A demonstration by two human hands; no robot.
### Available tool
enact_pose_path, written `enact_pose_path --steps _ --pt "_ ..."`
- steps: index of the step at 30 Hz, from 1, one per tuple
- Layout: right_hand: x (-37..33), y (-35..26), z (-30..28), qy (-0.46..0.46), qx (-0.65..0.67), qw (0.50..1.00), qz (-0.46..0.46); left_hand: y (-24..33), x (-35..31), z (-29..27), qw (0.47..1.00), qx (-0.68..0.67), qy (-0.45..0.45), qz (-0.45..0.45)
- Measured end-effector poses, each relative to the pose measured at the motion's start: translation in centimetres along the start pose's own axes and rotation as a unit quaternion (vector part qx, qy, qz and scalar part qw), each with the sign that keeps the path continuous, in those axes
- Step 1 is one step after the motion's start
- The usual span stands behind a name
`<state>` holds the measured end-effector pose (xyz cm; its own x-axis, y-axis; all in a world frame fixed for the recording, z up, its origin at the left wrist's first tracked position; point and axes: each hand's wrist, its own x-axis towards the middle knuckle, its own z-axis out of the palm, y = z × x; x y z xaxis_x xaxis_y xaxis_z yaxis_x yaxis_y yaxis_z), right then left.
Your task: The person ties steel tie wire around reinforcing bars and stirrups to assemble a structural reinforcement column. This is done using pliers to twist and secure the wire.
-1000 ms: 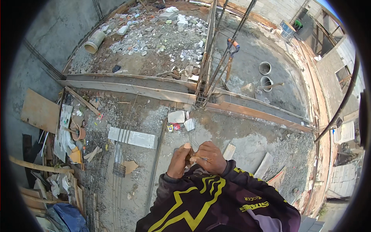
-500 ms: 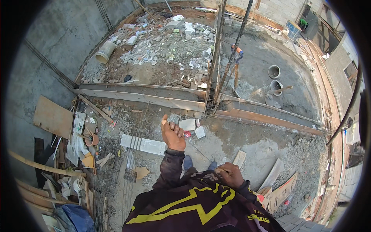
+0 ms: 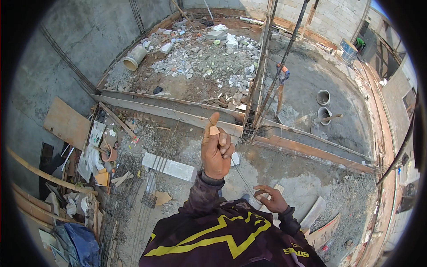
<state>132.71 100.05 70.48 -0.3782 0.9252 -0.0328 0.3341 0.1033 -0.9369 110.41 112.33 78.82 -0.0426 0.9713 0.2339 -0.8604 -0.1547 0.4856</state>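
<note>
My left hand [image 3: 216, 153] is raised in the middle of the view, its index finger pointing up and the other fingers curled in. A tan strip, like a plaster, wraps one finger. My right hand [image 3: 272, 199] is lower and to the right, with thumb and fingers pinched together. A thin dark wire [image 3: 243, 179] runs slantwise between the two hands; both appear to grip it. Whether it is metal wire or string is hard to make out. Below the left hand a pale slab [image 3: 169, 167] lies on the ground.
Ahead, wooden formwork boards [image 3: 169, 113] cross the ground, with an upright rebar column [image 3: 262, 80] between them. Rubble [image 3: 200, 58] lies behind. Buckets [image 3: 323, 97] stand on the right-hand floor. Rebar rods [image 3: 153, 182], scrap boards [image 3: 66, 122] and a blue tarp [image 3: 80, 244] lie left.
My left hand has moved up and to the right, closer to the view. My right hand has shifted slightly right, and more of the wire between them shows.
</note>
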Motion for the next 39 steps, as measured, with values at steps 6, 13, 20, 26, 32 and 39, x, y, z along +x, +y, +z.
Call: enact_pose_path --steps 6,13,20,26,32,39 --pt "6.6 -10.0 -6.3 0.179 -0.021 0.972 -0.151 -3.9 -2.4 3.3 0.989 0.028 -0.047 -0.139" --pt "11.9 -16.5 -8.5 0.197 -0.120 0.939 -0.256 -4.8 -4.1 5.0 0.965 0.074 -0.068 -0.243" --pt "11.5 -15.3 -9.2 0.162 -0.156 0.954 -0.198 -5.0 -4.1 4.8 0.954 0.064 -0.048 -0.288" --pt "10.4 -15.0 -11.2 0.127 -0.152 0.972 -0.123 -5.8 -3.1 5.1 0.940 0.071 -0.117 -0.311" --pt "9.2 -14.8 -12.1 0.116 0.005 0.988 -0.097 -6.9 -2.7 5.9 0.940 -0.018 -0.125 -0.318" --pt "6.0 -11.2 -8.1 0.179 0.168 0.956 -0.159 -7.8 -0.2 6.4 0.959 -0.110 -0.142 -0.218"
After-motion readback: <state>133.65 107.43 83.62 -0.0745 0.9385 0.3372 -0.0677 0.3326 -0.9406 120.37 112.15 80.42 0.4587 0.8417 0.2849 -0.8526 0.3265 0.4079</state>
